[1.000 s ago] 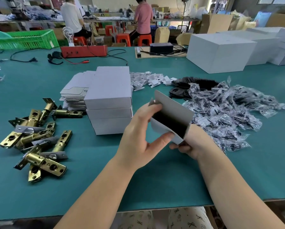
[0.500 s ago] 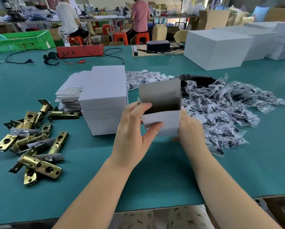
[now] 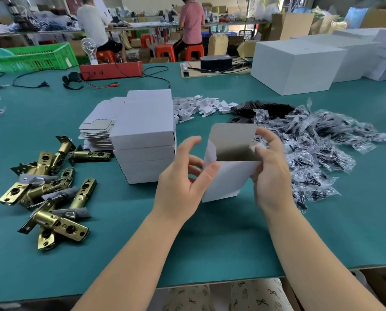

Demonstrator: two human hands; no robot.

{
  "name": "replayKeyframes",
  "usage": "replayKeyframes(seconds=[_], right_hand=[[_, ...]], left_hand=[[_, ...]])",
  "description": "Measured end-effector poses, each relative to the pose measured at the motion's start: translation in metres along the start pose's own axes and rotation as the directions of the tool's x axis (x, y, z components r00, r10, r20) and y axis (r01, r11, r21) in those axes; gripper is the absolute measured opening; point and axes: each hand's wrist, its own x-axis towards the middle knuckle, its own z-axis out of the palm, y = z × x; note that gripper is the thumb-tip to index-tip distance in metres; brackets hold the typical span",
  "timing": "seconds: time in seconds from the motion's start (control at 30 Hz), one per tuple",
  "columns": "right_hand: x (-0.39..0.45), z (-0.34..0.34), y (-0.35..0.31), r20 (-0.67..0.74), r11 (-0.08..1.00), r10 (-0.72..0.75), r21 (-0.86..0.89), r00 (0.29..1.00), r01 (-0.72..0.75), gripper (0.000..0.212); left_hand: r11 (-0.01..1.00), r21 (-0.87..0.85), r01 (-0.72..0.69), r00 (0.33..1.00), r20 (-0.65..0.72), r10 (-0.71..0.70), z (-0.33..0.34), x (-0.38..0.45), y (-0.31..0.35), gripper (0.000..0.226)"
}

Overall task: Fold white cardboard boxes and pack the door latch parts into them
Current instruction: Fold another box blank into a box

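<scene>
While held, white box (image 3: 226, 180), unmarked, open-topped.

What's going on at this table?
A person is folding a small white box above a green table. The right hand pinches a side flap; the left hand steadies the other side. The box is open and empty. Brass latches lie to the left, beside stacked boxes.
</scene>
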Motion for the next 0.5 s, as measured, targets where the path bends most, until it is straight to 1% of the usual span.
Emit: replayKeyframes(seconds=[0.07, 0.13, 0.17, 0.2, 0.23, 0.27, 0.33, 0.4, 0.47, 0.5], right_hand=[[0.002, -0.004, -0.003, 0.021, 0.992, 0.027, 0.124, 0.999, -0.029, 0.034], [0.005, -0.005, -0.007, 0.141, 0.946, 0.083, 0.300, 0.987, -0.122, 0.036], [0.006, -0.006, -0.007, 0.215, 0.917, 0.099, 0.359, 0.972, -0.173, 0.034], [0.006, -0.005, -0.006, 0.258, 0.905, 0.106, 0.375, 0.960, -0.200, 0.031], [0.006, -0.004, -0.006, 0.265, 0.919, 0.108, 0.340, 0.958, -0.198, 0.031], [0.005, -0.003, -0.004, 0.250, 0.949, 0.109, 0.262, 0.962, -0.175, 0.034], [0.002, 0.001, -0.003, 0.209, 0.988, 0.078, 0.112, 0.975, -0.103, 0.041], [-0.003, 0.004, -0.003, 0.165, 1.000, 0.022, 0.011, 0.986, -0.024, 0.043], [-0.008, 0.003, -0.003, 0.097, 0.986, -0.093, -0.128, 0.991, 0.105, 0.043], [-0.010, 0.003, -0.002, 0.094, 0.960, -0.172, -0.208, 0.981, 0.189, 0.042]], left_hand=[[1.000, 0.006, -0.019, 1.000, 0.006, 0.019, 0.001, 0.001, 0.000, 0.052], [0.991, 0.072, -0.116, 0.993, 0.018, 0.115, 0.002, 0.002, 0.001, 0.056], [0.981, 0.107, -0.164, 0.986, 0.035, 0.161, 0.002, 0.002, 0.002, 0.056], [0.974, 0.123, -0.190, 0.981, 0.054, 0.185, 0.003, 0.002, 0.002, 0.056], [0.974, 0.121, -0.190, 0.981, 0.069, 0.183, 0.003, 0.002, 0.002, 0.054], [0.980, 0.110, -0.168, 0.984, 0.077, 0.160, 0.002, 0.002, 0.002, 0.052], [0.994, 0.061, -0.089, 0.994, 0.072, 0.085, 0.000, 0.002, -0.001, 0.043], [1.000, 0.007, -0.018, 0.998, 0.055, 0.017, 0.000, 0.000, -0.002, 0.038], [0.999, -0.014, 0.052, 0.998, 0.045, -0.051, 0.002, 0.000, -0.001, 0.035], [0.996, -0.026, 0.086, 0.995, 0.045, -0.084, 0.003, 0.001, -0.001, 0.036]])
